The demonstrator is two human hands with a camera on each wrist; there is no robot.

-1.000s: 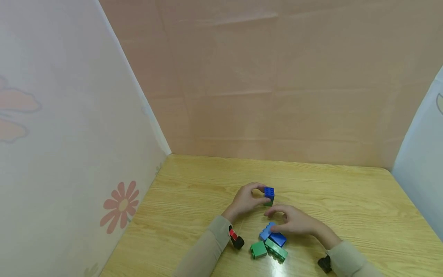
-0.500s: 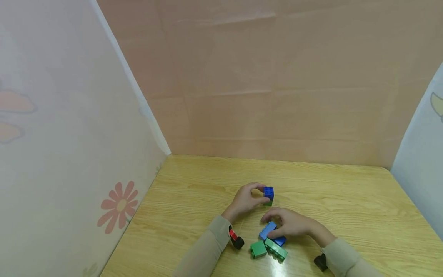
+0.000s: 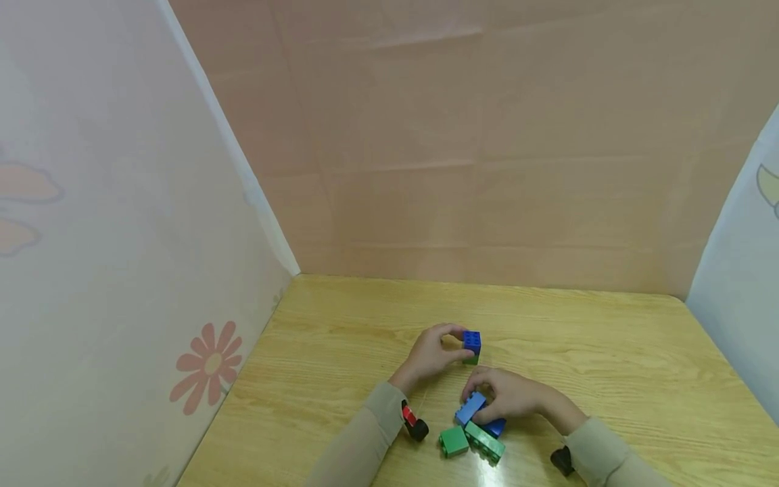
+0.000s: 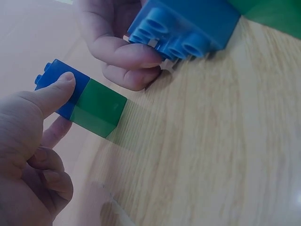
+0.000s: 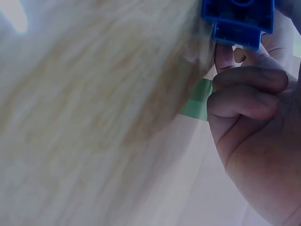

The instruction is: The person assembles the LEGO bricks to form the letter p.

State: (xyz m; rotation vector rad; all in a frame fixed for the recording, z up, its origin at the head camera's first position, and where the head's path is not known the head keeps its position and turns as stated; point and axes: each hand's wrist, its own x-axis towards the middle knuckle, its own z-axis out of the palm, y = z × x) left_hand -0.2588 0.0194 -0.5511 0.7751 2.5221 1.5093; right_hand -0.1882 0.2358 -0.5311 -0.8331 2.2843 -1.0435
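Note:
Between thumb and index finger, my left hand [image 3: 429, 354] pinches a stack of a dark blue toy brick [image 3: 471, 340] on a green brick [image 4: 99, 107], standing on the table. My right hand [image 3: 512, 395] grips a lighter blue brick [image 3: 470, 409] lying on its side, its studs facing left; in the left wrist view fingers [image 4: 129, 54] curl at those studs. Beside it, partly under the right thumb, lies a darker blue brick [image 3: 496, 427]. One blue brick's hollow underside [image 5: 238, 21] shows in the right wrist view.
Nearer the front of the wooden table [image 3: 353, 318] lie a long green brick [image 3: 485, 443] and a shorter green brick [image 3: 453, 442]. A floral white sheet [image 3: 122, 284] borders the left side, and a tan sheet [image 3: 389, 149] hangs behind.
My right hand has lowered and moved slightly left, its fingers and thumb coming around the lighter blue brick. The darker blue brick has shifted a little. My left hand keeps holding the stack.

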